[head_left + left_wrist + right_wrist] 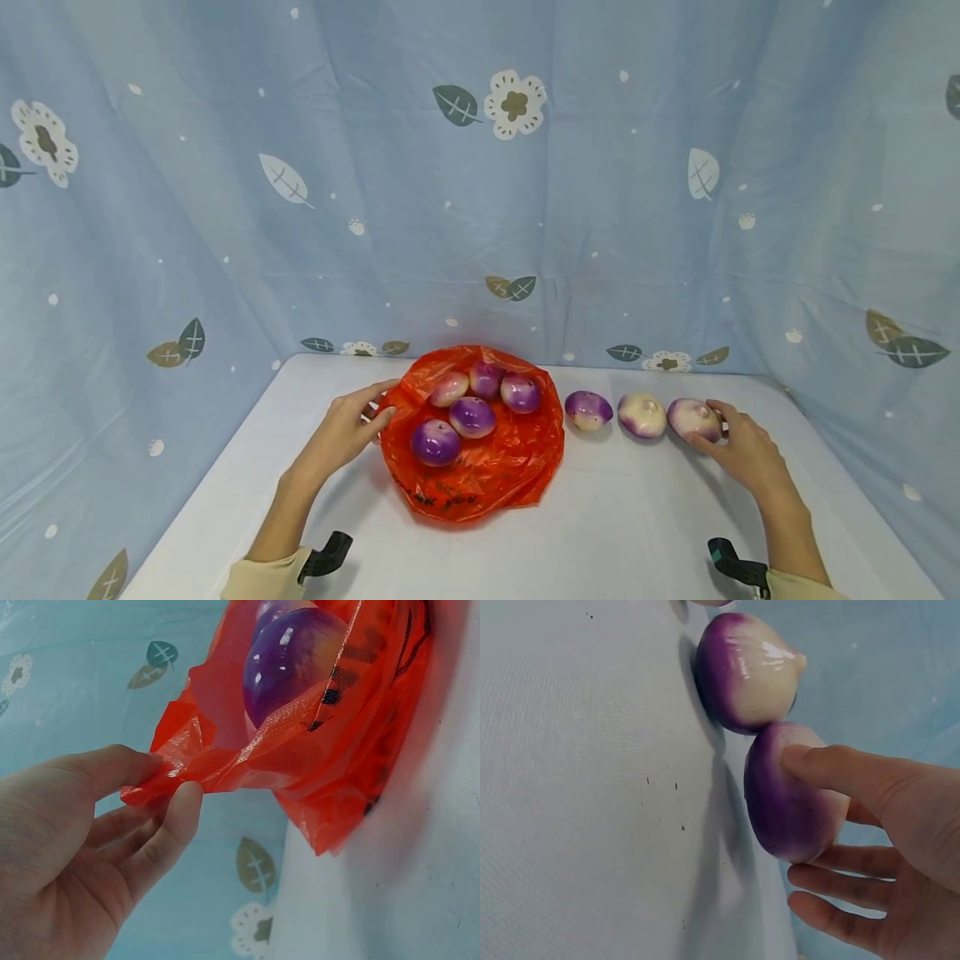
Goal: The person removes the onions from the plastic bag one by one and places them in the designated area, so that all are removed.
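A red plastic bag (502, 467) lies spread wide on the table, with several purple-and-white onions (472, 417) inside its mouth. My left hand (347, 429) pinches the bag's left rim between thumb and fingers; the left wrist view shows the pinched film (176, 761) pulled out to a point. Right of the bag, three onions stand in a row. My right hand (738, 450) grips the rightmost onion (791, 795), thumb on its near side and fingers behind it. Beside it is the middle onion (642, 416), pale on top, then a purple-topped onion (588, 410) nearest the bag.
The white table (600, 533) ends at the back against a blue curtain (600, 208) printed with leaves and flowers, which also hangs along both sides. Black wrist mounts (327, 557) stick out above both sleeves.
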`<state>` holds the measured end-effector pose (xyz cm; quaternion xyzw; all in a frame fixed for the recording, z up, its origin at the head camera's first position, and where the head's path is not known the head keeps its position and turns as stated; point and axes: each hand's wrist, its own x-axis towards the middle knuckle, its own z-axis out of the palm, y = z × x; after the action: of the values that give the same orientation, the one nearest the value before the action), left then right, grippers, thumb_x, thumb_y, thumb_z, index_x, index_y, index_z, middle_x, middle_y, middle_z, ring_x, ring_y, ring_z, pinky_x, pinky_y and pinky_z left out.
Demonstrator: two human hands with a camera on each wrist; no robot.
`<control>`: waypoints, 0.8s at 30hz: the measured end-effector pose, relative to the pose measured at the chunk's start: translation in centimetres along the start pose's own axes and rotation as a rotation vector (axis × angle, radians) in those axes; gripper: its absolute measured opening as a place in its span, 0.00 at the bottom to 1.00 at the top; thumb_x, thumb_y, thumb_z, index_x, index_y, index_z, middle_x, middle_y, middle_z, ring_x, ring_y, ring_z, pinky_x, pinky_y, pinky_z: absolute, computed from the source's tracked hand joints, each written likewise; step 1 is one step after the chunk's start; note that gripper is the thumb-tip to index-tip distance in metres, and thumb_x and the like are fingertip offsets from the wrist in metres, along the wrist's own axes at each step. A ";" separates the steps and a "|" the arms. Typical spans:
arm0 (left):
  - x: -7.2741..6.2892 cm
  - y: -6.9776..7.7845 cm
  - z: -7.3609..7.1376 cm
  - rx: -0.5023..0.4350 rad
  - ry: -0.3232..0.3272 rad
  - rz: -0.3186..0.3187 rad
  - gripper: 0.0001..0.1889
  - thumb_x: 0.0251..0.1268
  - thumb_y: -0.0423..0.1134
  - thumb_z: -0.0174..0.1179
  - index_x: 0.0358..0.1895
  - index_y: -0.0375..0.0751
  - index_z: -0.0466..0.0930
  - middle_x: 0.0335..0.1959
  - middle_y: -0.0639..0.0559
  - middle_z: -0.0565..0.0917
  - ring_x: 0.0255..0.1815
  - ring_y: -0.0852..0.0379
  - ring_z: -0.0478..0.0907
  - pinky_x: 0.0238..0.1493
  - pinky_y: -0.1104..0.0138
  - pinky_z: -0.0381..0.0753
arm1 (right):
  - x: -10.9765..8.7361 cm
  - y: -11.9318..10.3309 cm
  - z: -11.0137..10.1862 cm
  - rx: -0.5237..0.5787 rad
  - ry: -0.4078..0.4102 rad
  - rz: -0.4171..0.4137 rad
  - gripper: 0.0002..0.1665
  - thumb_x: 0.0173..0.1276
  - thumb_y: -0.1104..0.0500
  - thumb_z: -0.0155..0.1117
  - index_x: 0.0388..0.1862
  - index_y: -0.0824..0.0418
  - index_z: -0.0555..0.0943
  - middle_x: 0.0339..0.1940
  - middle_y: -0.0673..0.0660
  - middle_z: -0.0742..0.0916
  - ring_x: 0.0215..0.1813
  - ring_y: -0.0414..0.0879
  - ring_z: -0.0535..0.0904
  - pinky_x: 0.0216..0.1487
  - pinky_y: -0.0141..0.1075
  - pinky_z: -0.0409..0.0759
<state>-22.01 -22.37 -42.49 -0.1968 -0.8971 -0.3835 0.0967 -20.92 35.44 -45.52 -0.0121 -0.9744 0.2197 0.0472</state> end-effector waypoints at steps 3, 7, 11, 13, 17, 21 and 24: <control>0.1 0.0 -0.1 0.000 0.005 0.015 0.23 0.66 0.32 0.62 0.65 0.44 0.75 0.39 0.45 0.86 0.27 0.60 0.82 0.24 0.74 0.83 | 0.1 0.0 0.0 0.003 -0.015 -0.004 0.49 0.64 0.38 0.66 0.69 0.71 0.63 0.56 0.80 0.77 0.55 0.75 0.75 0.44 0.68 0.75; 0.2 0.1 -0.2 0.001 0.004 0.018 0.23 0.66 0.32 0.62 0.65 0.45 0.75 0.39 0.45 0.86 0.27 0.59 0.83 0.25 0.75 0.82 | 0.4 0.0 0.2 0.005 -0.039 0.000 0.50 0.63 0.37 0.66 0.69 0.70 0.63 0.58 0.79 0.77 0.57 0.76 0.74 0.47 0.70 0.73; 0.2 0.3 -0.3 0.000 -0.002 0.016 0.24 0.67 0.32 0.62 0.65 0.44 0.75 0.39 0.45 0.86 0.28 0.58 0.83 0.25 0.75 0.83 | 0.4 -0.1 0.1 0.009 -0.053 0.006 0.50 0.63 0.37 0.66 0.69 0.70 0.62 0.59 0.79 0.76 0.57 0.76 0.74 0.48 0.70 0.73; 0.2 0.3 -0.3 -0.001 -0.005 0.012 0.23 0.67 0.33 0.62 0.65 0.44 0.75 0.39 0.45 0.86 0.28 0.58 0.83 0.25 0.75 0.83 | 0.3 -0.2 0.1 0.009 -0.057 0.007 0.50 0.63 0.37 0.66 0.69 0.71 0.62 0.59 0.80 0.76 0.57 0.76 0.73 0.48 0.70 0.73; 0.1 0.4 -0.3 0.001 -0.008 0.002 0.24 0.67 0.33 0.62 0.65 0.45 0.75 0.39 0.45 0.86 0.28 0.58 0.83 0.25 0.76 0.83 | 0.2 -0.2 0.0 0.008 -0.067 0.008 0.50 0.63 0.38 0.66 0.69 0.71 0.62 0.59 0.80 0.76 0.58 0.76 0.73 0.48 0.70 0.73; 0.0 0.4 -0.3 0.000 -0.009 -0.006 0.24 0.66 0.33 0.62 0.65 0.45 0.75 0.39 0.45 0.86 0.28 0.59 0.83 0.25 0.76 0.82 | 0.1 -0.2 0.0 0.008 -0.066 -0.002 0.50 0.63 0.40 0.67 0.69 0.72 0.62 0.59 0.79 0.76 0.58 0.75 0.74 0.48 0.70 0.74; -0.1 0.4 -0.2 -0.002 -0.012 -0.014 0.24 0.66 0.33 0.62 0.65 0.45 0.75 0.39 0.45 0.86 0.28 0.58 0.83 0.25 0.75 0.83 | 0.1 -0.2 0.0 0.006 -0.066 -0.005 0.49 0.62 0.41 0.68 0.69 0.72 0.62 0.59 0.79 0.76 0.57 0.75 0.74 0.47 0.69 0.74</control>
<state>-21.75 -22.33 -42.09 -0.1930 -0.8986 -0.3839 0.0887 -21.04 35.28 -45.45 -0.0023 -0.9748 0.2225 0.0158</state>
